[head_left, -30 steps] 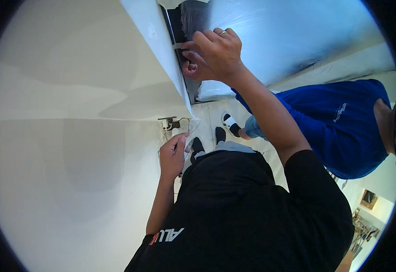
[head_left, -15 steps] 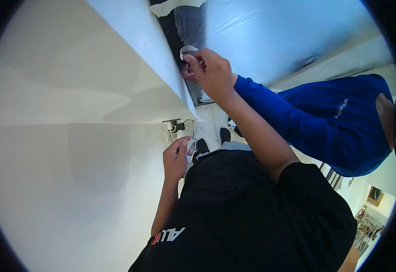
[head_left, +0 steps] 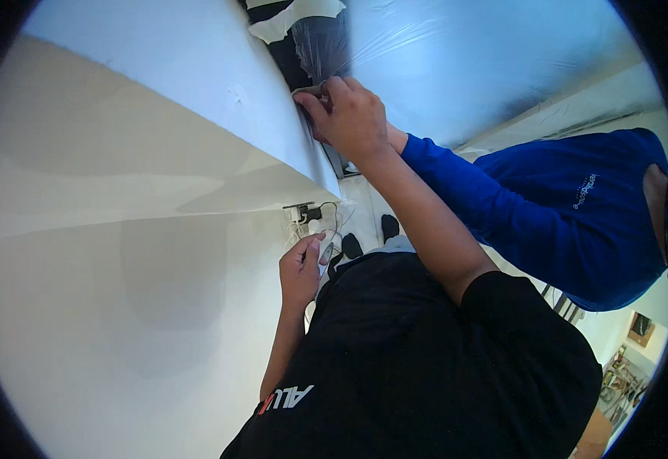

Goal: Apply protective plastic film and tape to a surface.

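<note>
My right hand (head_left: 355,122) reaches up to the dark frame edge, thumb and fingers pinched on a pale strip of tape (head_left: 307,91). Behind it, largely hidden, is the hand of a person in a blue long-sleeved top (head_left: 571,218), whose wrist (head_left: 397,138) shows beside mine. Clear plastic film (head_left: 322,50) covers the dark frame next to our hands. Lower down, my left hand (head_left: 301,275) is closed around a small white and grey object (head_left: 326,251), mostly covered by my fingers, so its kind is unclear.
A white wall (head_left: 158,306) fills the left side. Low on it, a socket with plugs and cables (head_left: 303,213) sits near my left hand. Plastic sheeting (head_left: 487,61) spans the upper right. Loose pale tape (head_left: 295,17) hangs above. Clutter (head_left: 624,382) lies far right.
My right hand has shifted slightly left and down along the frame, and the pale tape end now lies flatter at the edge. The view has turned a little. My left hand keeps its hold.
</note>
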`<move>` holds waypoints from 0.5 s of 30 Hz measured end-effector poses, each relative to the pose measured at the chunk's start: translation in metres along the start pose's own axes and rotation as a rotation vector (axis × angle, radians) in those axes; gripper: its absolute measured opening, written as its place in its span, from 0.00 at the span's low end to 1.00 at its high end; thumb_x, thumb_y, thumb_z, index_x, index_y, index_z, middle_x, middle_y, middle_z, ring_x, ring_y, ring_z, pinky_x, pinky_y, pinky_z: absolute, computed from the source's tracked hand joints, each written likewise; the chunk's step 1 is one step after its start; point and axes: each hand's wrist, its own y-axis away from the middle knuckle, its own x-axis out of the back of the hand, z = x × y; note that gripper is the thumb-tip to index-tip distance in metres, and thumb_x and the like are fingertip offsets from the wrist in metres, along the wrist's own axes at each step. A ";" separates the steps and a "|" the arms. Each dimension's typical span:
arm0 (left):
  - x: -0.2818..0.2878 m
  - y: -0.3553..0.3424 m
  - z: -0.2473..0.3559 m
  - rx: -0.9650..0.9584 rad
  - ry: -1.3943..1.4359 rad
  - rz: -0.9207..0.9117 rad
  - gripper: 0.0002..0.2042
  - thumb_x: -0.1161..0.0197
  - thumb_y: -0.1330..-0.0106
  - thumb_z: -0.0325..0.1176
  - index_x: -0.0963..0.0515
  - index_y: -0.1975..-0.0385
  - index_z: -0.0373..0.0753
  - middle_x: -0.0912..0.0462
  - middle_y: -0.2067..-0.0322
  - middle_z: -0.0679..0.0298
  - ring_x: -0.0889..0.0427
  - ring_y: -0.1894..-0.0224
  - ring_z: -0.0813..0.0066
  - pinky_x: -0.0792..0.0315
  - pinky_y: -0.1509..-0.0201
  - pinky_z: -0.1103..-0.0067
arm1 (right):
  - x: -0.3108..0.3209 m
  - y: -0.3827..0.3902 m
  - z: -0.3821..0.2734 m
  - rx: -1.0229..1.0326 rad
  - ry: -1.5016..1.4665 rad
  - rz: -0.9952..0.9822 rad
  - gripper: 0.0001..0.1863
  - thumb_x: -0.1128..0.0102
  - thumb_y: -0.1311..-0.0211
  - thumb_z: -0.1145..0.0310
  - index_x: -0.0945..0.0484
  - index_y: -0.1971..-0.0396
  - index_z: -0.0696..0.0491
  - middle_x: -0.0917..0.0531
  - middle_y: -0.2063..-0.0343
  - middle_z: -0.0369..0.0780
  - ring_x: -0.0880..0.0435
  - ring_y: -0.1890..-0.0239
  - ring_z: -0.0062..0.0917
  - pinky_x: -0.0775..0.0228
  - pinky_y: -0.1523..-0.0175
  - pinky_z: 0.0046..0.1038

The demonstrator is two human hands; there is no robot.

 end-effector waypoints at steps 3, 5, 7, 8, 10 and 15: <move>-0.002 -0.004 -0.002 0.006 -0.007 0.011 0.13 0.46 0.23 0.34 0.16 0.51 0.36 0.19 0.77 0.67 0.30 0.79 0.87 0.35 0.74 0.83 | -0.002 -0.002 0.000 -0.003 0.053 -0.010 0.19 0.32 0.37 0.54 0.21 0.73 0.56 0.17 0.74 0.46 0.16 0.73 0.45 0.21 0.66 0.39; -0.002 -0.006 0.000 -0.006 -0.016 0.011 0.13 0.46 0.23 0.34 0.16 0.51 0.36 0.19 0.77 0.68 0.29 0.79 0.86 0.34 0.74 0.83 | 0.003 -0.003 -0.003 -0.005 0.052 -0.056 0.18 0.32 0.37 0.55 0.21 0.72 0.57 0.17 0.74 0.46 0.15 0.72 0.44 0.21 0.65 0.39; -0.003 -0.007 0.003 -0.016 -0.024 0.010 0.13 0.45 0.23 0.34 0.16 0.51 0.36 0.19 0.77 0.68 0.29 0.79 0.86 0.34 0.74 0.83 | 0.006 -0.003 -0.002 -0.008 0.052 -0.104 0.18 0.33 0.36 0.56 0.22 0.72 0.57 0.18 0.74 0.46 0.15 0.71 0.44 0.21 0.64 0.39; -0.004 -0.007 0.007 -0.011 -0.023 0.009 0.13 0.45 0.23 0.34 0.16 0.51 0.35 0.19 0.77 0.68 0.29 0.79 0.86 0.34 0.74 0.83 | 0.008 -0.003 -0.001 0.029 0.018 -0.109 0.17 0.33 0.37 0.57 0.22 0.72 0.57 0.18 0.74 0.45 0.15 0.71 0.44 0.21 0.64 0.40; -0.007 -0.007 0.010 -0.010 -0.023 0.006 0.13 0.45 0.23 0.33 0.16 0.51 0.35 0.20 0.77 0.68 0.29 0.79 0.86 0.34 0.74 0.82 | 0.011 -0.003 0.002 0.065 -0.014 -0.110 0.16 0.34 0.37 0.58 0.22 0.73 0.56 0.18 0.74 0.45 0.16 0.71 0.44 0.22 0.64 0.40; -0.006 -0.003 0.010 -0.079 -0.035 0.007 0.13 0.45 0.23 0.34 0.16 0.51 0.35 0.20 0.77 0.68 0.29 0.78 0.85 0.35 0.74 0.83 | 0.020 -0.002 -0.002 0.091 -0.031 -0.088 0.14 0.34 0.37 0.60 0.22 0.73 0.55 0.18 0.77 0.45 0.16 0.73 0.43 0.22 0.65 0.41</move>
